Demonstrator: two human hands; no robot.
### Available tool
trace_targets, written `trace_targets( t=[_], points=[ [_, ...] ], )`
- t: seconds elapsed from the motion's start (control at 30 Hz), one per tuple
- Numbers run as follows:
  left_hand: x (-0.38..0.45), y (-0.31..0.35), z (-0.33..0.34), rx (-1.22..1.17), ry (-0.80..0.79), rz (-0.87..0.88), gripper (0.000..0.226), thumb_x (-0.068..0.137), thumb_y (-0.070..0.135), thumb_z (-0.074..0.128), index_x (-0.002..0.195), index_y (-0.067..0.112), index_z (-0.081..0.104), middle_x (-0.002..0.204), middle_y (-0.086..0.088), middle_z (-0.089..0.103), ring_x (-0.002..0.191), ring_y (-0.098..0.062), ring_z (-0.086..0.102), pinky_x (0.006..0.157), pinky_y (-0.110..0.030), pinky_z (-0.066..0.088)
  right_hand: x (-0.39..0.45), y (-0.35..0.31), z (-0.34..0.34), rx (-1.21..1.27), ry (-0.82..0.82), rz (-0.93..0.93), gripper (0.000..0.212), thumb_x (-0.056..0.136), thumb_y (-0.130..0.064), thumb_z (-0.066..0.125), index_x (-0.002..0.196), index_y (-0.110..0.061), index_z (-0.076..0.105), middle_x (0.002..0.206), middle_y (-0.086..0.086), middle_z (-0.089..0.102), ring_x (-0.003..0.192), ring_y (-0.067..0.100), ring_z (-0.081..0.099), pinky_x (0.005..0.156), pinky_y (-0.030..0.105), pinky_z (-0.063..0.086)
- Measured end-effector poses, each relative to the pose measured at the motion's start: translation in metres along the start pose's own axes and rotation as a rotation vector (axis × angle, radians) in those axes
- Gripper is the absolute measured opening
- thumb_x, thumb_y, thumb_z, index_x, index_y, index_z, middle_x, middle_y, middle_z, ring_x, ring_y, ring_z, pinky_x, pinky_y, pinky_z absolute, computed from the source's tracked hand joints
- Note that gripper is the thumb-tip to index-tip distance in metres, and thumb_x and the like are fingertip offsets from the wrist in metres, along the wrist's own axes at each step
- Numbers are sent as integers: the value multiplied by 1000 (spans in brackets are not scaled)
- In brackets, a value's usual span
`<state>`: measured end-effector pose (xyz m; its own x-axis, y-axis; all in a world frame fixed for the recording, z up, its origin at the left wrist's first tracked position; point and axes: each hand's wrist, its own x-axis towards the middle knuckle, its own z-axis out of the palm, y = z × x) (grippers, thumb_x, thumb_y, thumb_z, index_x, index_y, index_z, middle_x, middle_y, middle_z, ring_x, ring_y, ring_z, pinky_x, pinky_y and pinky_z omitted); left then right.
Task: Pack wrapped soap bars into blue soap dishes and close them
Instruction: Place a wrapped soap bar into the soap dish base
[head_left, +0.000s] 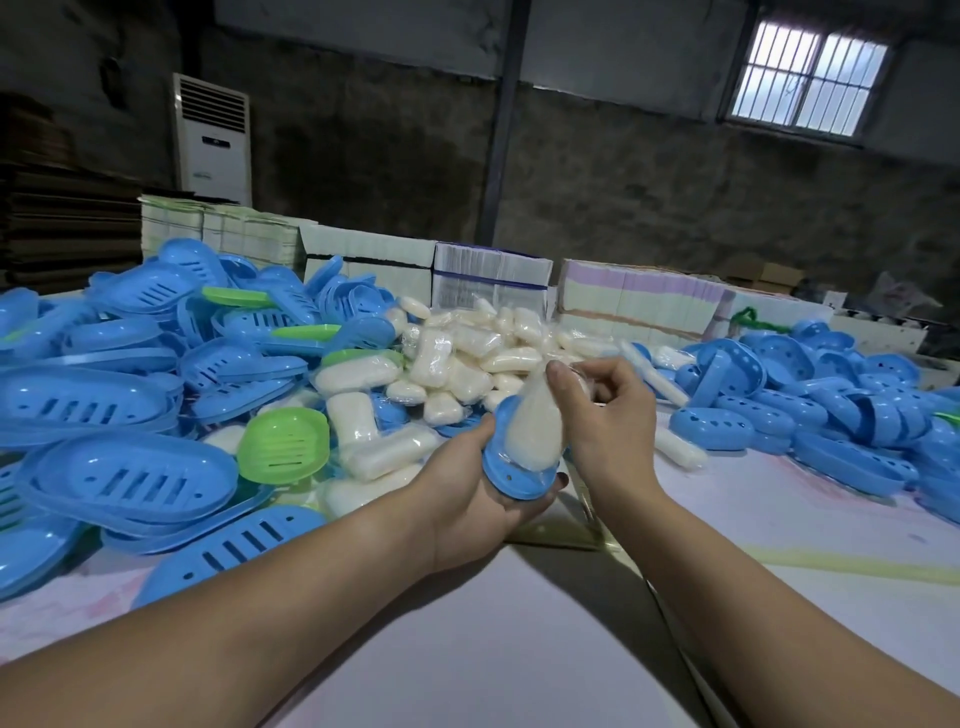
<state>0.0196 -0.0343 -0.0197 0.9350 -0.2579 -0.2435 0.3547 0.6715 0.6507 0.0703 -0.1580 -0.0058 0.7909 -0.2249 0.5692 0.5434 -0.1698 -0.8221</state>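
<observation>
Left hand (480, 486) fingers curled under blue soap dish (511, 470), right hand (605, 415) fingers pinching wrapped soap bar (535, 423) into it, near table (519, 649) middle

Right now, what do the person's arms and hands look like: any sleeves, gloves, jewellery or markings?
Both forearms are bare right up to the bottom edge of the frame, so no sleeves show. The left hand and the right hand wear no gloves, and no rings, watch or wristbands are visible. The right thumbnail looks dark, possibly polished; a dark fingertip also peeks out on the left hand. No tattoos or other markings show.
</observation>
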Motion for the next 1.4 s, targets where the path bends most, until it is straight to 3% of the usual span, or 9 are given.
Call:
trace_targets(
  t=[0.13, 0.27, 0.4, 0.63, 0.77, 0.9, 1.07, 1.27, 1.4],
  points=[
    [-2, 3, -2, -101, -38, 6, 43, 105, 38, 46, 131, 8, 64, 135, -16, 63, 125, -32, 57, 116, -45, 37, -4, 4, 1, -94, -92, -11, 24, 84, -45, 72, 79, -25, 61, 80, -4, 61, 72, 4, 58, 58, 28, 51],
    [-2, -1, -4, -128, -93, 1, 44, 105, 39, 44, 124, 6, 65, 124, -21, 69, 122, -35, 61, 113, -50, 40, -4, 7, 2, -291, -120, -93, 22, 85, -47, 71, 73, -33, 59, 96, -10, 53, 100, 15, 53, 87, 33, 46],
    [0, -3, -6, -112, -84, 12, 44, 105, 40, 43, 128, 9, 63, 129, -20, 67, 127, -33, 58, 105, -50, 46, -3, 11, 0, -379, -183, -170, 21, 85, -49, 69, 72, -34, 62, 98, -20, 38, 109, 12, 41, 97, 31, 40],
    [3, -1, -10, -201, -32, 9, 44, 103, 39, 52, 134, 10, 58, 130, -22, 64, 117, -38, 61, 87, -54, 55, 4, 20, -6, -442, -438, -69, 30, 95, -52, 53, 108, -32, 69, 116, -8, 46, 117, 12, 44, 103, 40, 44],
    [5, -1, -9, -191, -5, -4, 45, 97, 32, 62, 135, 10, 54, 132, -30, 52, 120, -51, 51, 81, -55, 56, 36, 30, -43, -704, -229, -30, 20, 92, -32, 58, 111, -26, 65, 113, 0, 61, 108, 20, 55, 93, 43, 49],
    [6, -2, -11, -159, -26, 1, 44, 97, 25, 62, 138, 13, 52, 127, -33, 54, 103, -53, 61, 85, -52, 56, 54, 49, -77, -1085, -342, 243, 20, 90, -32, 55, 104, -23, 68, 106, 5, 66, 93, 23, 56, 77, 36, 49],
    [6, -3, -14, -132, -47, 2, 42, 98, 26, 60, 138, 15, 54, 133, -29, 55, 104, -53, 62, 76, -54, 61, 54, 55, -76, -955, -375, 232, 30, 91, -33, 53, 121, -31, 50, 103, 6, 65, 91, 23, 57, 72, 35, 43],
    [7, -3, -14, -142, -41, -1, 42, 97, 25, 62, 138, 17, 55, 132, -30, 56, 102, -55, 63, 73, -60, 59, 54, 53, -74, -1012, -612, 156, 21, 88, -47, 66, 101, -33, 56, 93, 1, 65, 84, 19, 58, 69, 32, 45],
    [8, -3, -15, -151, -44, -3, 43, 97, 26, 62, 138, 16, 55, 130, -30, 58, 101, -56, 63, 72, -59, 60, 49, 48, -70, -739, -493, 89, 19, 94, -47, 59, 89, -28, 57, 83, -3, 64, 75, 15, 62, 55, 22, 40]
  ],
)
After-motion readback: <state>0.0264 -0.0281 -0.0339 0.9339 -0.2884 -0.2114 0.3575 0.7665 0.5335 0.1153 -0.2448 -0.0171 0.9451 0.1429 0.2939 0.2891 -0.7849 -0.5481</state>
